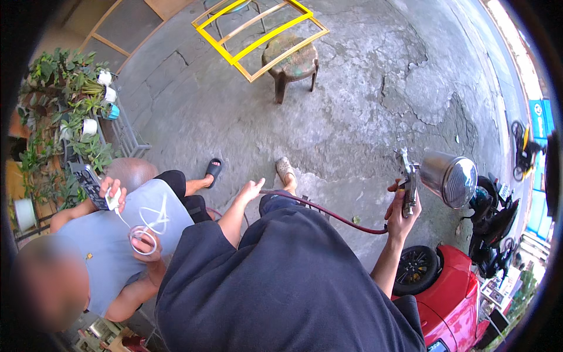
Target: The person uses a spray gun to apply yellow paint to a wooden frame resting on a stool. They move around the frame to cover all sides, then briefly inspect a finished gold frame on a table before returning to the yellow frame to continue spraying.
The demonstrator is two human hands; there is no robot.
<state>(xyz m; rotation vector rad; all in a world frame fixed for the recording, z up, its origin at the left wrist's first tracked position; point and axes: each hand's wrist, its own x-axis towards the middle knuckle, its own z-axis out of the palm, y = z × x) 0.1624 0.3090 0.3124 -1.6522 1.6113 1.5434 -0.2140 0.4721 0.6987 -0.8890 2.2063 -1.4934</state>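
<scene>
My right hand [402, 208] grips a metal paint spray gun [409, 182] by its handle, off to the right. The gun's silver cup [450, 179] juts out to the right, away from my fingers. A dark red hose [328, 209] runs from the bottom of the gun across my front to my left hand [252, 190], which is closed around it. Farther off, a wooden frame [263, 40], partly yellow and partly bare wood, rests on a worn brown stool [291, 57]. Neither hand touches the frame.
At my left sits a person [132, 229] holding a phone and a white cable. Potted plants [70, 111] stand on a rack beyond them. On my right are a red car [448, 293] and a black motorbike [492, 229]. The concrete floor [363, 88] is cracked.
</scene>
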